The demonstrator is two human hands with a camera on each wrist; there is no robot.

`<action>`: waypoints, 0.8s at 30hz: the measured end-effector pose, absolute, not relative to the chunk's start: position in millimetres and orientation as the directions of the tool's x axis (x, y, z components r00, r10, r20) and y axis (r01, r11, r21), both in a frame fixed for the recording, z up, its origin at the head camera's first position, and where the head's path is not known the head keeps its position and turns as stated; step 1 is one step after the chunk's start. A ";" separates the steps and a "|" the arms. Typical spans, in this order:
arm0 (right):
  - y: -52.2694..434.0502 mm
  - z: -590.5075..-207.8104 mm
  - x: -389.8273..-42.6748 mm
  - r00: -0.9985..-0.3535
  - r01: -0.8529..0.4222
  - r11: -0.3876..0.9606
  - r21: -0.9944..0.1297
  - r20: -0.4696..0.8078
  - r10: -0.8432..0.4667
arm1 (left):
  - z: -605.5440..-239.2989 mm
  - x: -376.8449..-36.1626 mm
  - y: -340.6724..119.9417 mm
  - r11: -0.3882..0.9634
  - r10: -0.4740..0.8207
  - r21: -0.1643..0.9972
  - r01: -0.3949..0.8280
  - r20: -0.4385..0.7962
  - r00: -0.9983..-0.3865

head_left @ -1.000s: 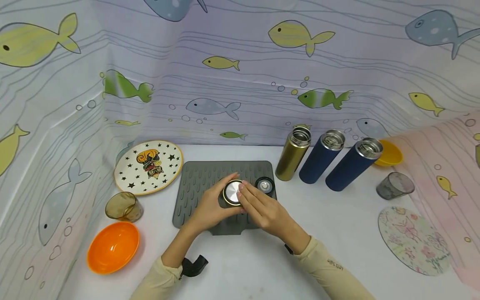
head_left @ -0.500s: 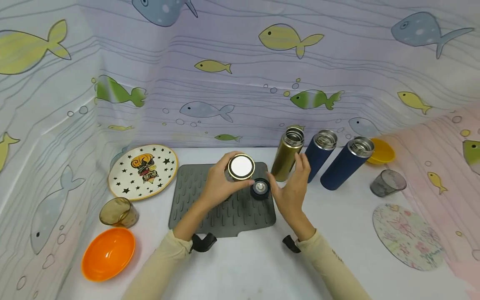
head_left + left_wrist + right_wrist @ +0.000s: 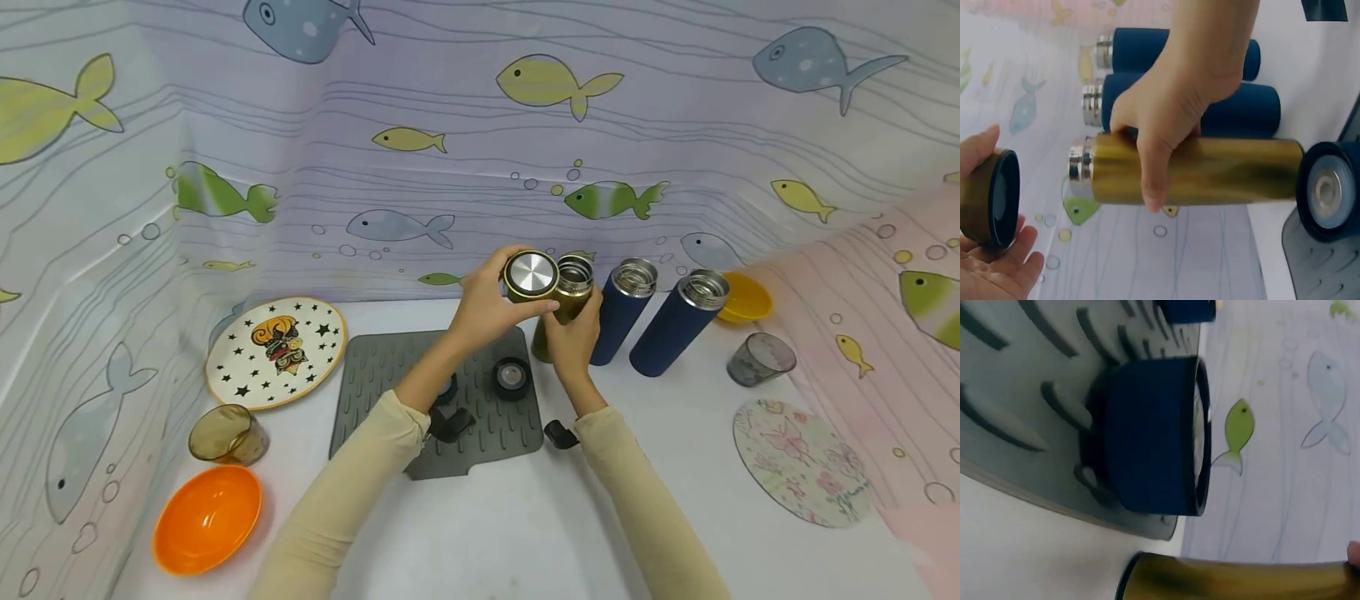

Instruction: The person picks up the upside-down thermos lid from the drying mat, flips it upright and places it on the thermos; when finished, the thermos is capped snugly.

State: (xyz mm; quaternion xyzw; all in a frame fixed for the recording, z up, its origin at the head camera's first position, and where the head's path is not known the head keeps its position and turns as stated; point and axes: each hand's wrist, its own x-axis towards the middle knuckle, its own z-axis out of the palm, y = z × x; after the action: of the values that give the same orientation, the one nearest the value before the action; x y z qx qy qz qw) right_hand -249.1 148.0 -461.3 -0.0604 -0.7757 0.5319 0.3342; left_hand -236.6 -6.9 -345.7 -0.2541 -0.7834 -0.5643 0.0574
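My left hand (image 3: 487,302) holds a gold bottle lid (image 3: 532,273), its silver disc facing up in the head view. The lid's dark open underside shows in the left wrist view, with the fingers (image 3: 1019,262) around its side. My right hand (image 3: 576,340) grips the gold bottle (image 3: 1241,170) around its body. This bottle stands upright and uncapped, its steel neck (image 3: 1080,164) bare. The lid overlaps the neck's left side in the head view, while the left wrist view shows them apart. A dark blue lid (image 3: 1154,434) lies upturned on the grey mat.
Two uncapped blue bottles (image 3: 624,312) (image 3: 675,329) stand right of the gold one. Another blue lid (image 3: 447,389) is partly behind my left forearm on the mat (image 3: 375,367). Left are a plate (image 3: 247,367), amber glass (image 3: 225,437) and orange bowl (image 3: 206,521); right, a grey glass (image 3: 759,360).
My left hand has carried the gold lid from over the mat up and right to the bottle neck. My right hand has left the lid and taken hold of the gold bottle.
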 end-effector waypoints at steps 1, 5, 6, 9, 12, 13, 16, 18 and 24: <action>149.2 -461.1 -247.6 -0.764 -0.266 0.429 -0.863 0.460 0.453 | -345.1 -237.2 -4.3 0.231 0.338 0.855 0.464 0.377 -0.862; 152.5 -457.9 -227.0 -0.755 -0.288 0.435 -0.853 0.482 0.445 | -345.0 -236.8 3.3 0.216 0.352 0.857 0.467 0.378 -0.856; 153.1 -457.2 -220.0 -0.753 -0.294 0.435 -0.851 0.487 0.443 | -345.3 -236.1 5.2 0.206 0.359 0.858 0.469 0.380 -0.852; 154.9 -456.9 -201.2 -0.749 -0.312 0.431 -0.847 0.498 0.437 | -346.4 -232.9 11.9 0.182 0.386 0.863 0.471 0.378 -0.842; 156.4 -459.4 -188.8 -0.745 -0.327 0.418 -0.848 0.503 0.438 | -348.8 -228.7 21.0 0.168 0.409 0.872 0.460 0.363 -0.837; 156.9 -460.2 -186.4 -0.743 -0.333 0.415 -0.847 0.506 0.437 | -349.8 -227.7 24.7 0.168 0.415 0.876 0.452 0.354 -0.838; 156.4 -459.9 -182.1 -0.727 -0.353 0.427 -0.833 0.531 0.435 | -353.9 -227.3 37.2 0.177 0.436 0.884 0.433 0.324 -0.839; 154.4 -454.4 -179.1 -0.717 -0.365 0.436 -0.823 0.547 0.432 | -356.6 -228.0 45.9 0.196 0.449 0.885 0.422 0.302 -0.841; 147.6 -434.3 -169.4 -0.710 -0.363 0.458 -0.811 0.559 0.428 | -371.0 -233.2 64.6 0.279 0.469 0.853 0.442 0.280 -0.837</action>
State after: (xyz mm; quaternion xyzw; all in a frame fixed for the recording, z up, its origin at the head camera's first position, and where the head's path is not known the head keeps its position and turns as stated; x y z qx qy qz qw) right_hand -169.4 147.6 -434.3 -0.0212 -0.7647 0.5200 0.3800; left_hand -233.2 64.6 -371.0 -0.2849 -0.7996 -0.5285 -0.0131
